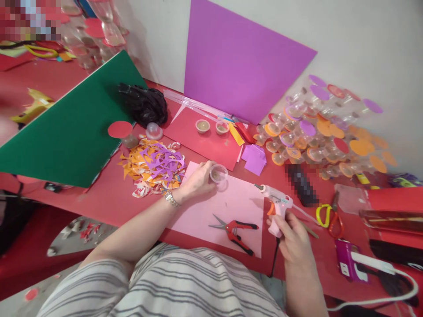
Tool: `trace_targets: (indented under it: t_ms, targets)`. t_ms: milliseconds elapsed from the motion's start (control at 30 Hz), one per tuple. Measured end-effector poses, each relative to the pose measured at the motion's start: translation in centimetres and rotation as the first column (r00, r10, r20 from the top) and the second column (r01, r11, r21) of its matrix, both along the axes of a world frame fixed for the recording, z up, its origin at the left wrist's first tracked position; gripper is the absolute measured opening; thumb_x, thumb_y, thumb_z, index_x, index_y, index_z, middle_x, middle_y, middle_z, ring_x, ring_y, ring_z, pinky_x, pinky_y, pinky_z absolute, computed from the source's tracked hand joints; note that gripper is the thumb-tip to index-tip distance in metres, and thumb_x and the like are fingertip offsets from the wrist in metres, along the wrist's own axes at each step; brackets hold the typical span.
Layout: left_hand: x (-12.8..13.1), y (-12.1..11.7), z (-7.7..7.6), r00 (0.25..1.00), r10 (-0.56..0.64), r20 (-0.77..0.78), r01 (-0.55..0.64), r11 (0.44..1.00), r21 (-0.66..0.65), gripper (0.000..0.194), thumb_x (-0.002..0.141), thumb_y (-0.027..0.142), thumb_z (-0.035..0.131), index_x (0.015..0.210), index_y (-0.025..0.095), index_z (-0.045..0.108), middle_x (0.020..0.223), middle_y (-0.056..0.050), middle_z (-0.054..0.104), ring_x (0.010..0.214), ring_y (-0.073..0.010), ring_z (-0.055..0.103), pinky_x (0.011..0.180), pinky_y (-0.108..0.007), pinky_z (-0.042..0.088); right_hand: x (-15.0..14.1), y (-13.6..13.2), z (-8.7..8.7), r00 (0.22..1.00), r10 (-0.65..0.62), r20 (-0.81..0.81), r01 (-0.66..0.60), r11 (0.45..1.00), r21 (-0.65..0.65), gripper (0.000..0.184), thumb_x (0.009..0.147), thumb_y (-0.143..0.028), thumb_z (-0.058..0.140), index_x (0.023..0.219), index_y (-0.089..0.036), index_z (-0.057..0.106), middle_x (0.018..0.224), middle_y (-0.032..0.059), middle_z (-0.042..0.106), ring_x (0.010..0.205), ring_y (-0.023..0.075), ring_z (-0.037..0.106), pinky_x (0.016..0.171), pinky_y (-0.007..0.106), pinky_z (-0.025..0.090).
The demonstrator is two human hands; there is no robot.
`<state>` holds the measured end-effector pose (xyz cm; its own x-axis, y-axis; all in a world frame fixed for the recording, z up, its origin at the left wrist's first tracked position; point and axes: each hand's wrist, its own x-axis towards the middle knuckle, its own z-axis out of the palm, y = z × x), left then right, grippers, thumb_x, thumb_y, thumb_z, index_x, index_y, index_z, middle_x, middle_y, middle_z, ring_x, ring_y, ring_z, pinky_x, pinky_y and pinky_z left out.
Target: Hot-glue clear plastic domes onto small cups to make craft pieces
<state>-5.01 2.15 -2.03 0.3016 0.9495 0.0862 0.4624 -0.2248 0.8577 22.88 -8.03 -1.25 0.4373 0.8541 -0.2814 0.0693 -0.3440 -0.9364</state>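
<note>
- Left hand point(202, 178): fingers closed at the near side of a clear cup point(218, 175), pinching its wall; the cup is held above the pink sheet point(206, 213), its open mouth facing up. A watch point(172, 199) is on the wrist.
- Right hand point(292, 235): wrapped around the grip of a white glue gun point(277, 198). The nozzle points left, toward the cup and apart from it. A clear stick extends from the gun's rear.
- Between the hands, nearer the body: red-handled shears point(232, 228) lie on the pink sheet, blades parted.
- Just beyond the left hand, to its left: a heap of orange, purple and white scraps point(158, 163); behind it, a black bag point(147, 105).
- Beyond the left hand: two small cups point(202, 127) on a red sheet point(211, 143). Purple papers point(254, 157) lie to the right of this sheet.
- Beyond the right hand: stacked clear vessels point(330, 127) with orange, purple and red discs.
- Right of the right hand: scissors point(329, 215) with yellow and orange handles, and a purple box point(350, 262).
- All the above are on a red bench point(102, 202) or held over it.
</note>
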Motion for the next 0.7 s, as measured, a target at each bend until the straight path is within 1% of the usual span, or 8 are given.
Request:
trace_targets:
  t_ms: [100,167,300,400,467,533,633,700]
  targets:
    - [0.2,0.0,-0.2,1.0,0.021,0.02,-0.021,1.0,-0.003,0.035,0.073,0.014,0.067,0.107,0.018,0.061,0.107,-0.007,0.068,0.102,-0.0247,0.061,0.092,-0.038,0.05,-0.9,-0.1,0.8,0.998,0.013,-0.064,-0.008,0.997,0.081,0.044,0.062,-0.047,0.085,0.091,-0.022,0.062,0.077,-0.0012,0.07,0.065,0.0143,0.066,0.06,0.027,0.055]
    - [0.3,0.0,-0.3,0.998,0.052,0.025,-0.052,0.999,-0.015,0.028,0.075,0.017,0.067,0.103,0.018,0.062,0.103,-0.007,0.068,0.099,-0.0244,0.062,0.089,-0.037,0.051,-1.4,0.1,1.3,0.997,0.061,-0.046,-0.053,0.987,0.153,0.039,0.068,-0.043,0.083,0.093,-0.022,0.061,0.075,-0.0016,0.07,0.066,0.0152,0.067,0.06,0.028,0.055]
    - [0.0,0.1,-0.2,0.996,0.042,0.077,-0.044,0.999,0.024,0.029,0.078,0.02,0.068,0.107,0.019,0.065,0.102,-0.006,0.07,0.097,-0.0232,0.063,0.093,-0.037,0.05,-1.6,1.5,2.4,0.978,0.189,0.087,-0.206,0.944,0.257,0.038,0.074,-0.042,0.08,0.101,-0.022,0.062,0.086,0.0035,0.074,0.074,0.0189,0.071,0.065,0.032,0.057]
    - [-0.3,0.1,-0.1,0.984,-0.006,0.176,-0.006,0.998,0.068,0.033,0.081,0.027,0.068,0.113,0.02,0.066,0.105,-0.006,0.072,0.097,-0.0229,0.064,0.093,-0.038,0.05,-1.6,3.2,2.9,0.946,0.255,0.201,-0.302,0.917,0.259,0.037,0.074,-0.046,0.079,0.095,-0.02,0.066,0.088,0.0068,0.076,0.08,0.0226,0.072,0.069,0.034,0.058]
    - [-0.4,0.1,-0.1,0.966,-0.041,0.254,0.023,0.997,0.073,0.036,0.083,0.032,0.068,0.116,0.02,0.065,0.107,-0.008,0.072,0.097,-0.0233,0.065,0.091,-0.038,0.051,-1.8,4.3,2.8,0.937,0.264,0.23,-0.318,0.918,0.239,0.035,0.074,-0.047,0.078,0.09,-0.019,0.068,0.082,0.0061,0.076,0.076,0.0226,0.072,0.067,0.033,0.058]
    - [-0.4,0.0,-0.2,0.943,-0.06,0.328,0.04,0.997,0.066,0.038,0.083,0.033,0.068,0.118,0.02,0.063,0.11,-0.009,0.071,0.098,-0.0237,0.066,0.09,-0.037,0.052,-2.2,5.1,2.5,0.944,0.242,0.224,-0.293,0.928,0.23,0.034,0.071,-0.046,0.08,0.089,-0.018,0.071,0.08,0.0058,0.076,0.071,0.0225,0.071,0.063,0.032,0.057]
    - [-0.3,-0.1,-0.2,0.895,-0.069,0.441,0.055,0.998,0.043,0.038,0.084,0.034,0.068,0.118,0.019,0.061,0.116,-0.01,0.068,0.102,-0.0237,0.065,0.091,-0.037,0.052,-2.8,5.7,1.8,0.953,0.241,0.183,-0.281,0.931,0.233,0.034,0.068,-0.045,0.082,0.087,-0.018,0.074,0.085,0.0075,0.078,0.075,0.0247,0.073,0.062,0.032,0.058]
    - [-0.1,-0.3,-0.3,0.857,-0.064,0.511,0.071,0.997,0.004,0.038,0.086,0.037,0.067,0.119,0.019,0.06,0.119,-0.011,0.066,0.106,-0.0241,0.064,0.092,-0.036,0.052,-3.0,5.8,1.1,0.952,0.255,0.167,-0.29,0.928,0.235,0.032,0.069,-0.045,0.08,0.086,-0.018,0.075,0.088,0.0084,0.079,0.079,0.0256,0.074,0.064,0.032,0.058]
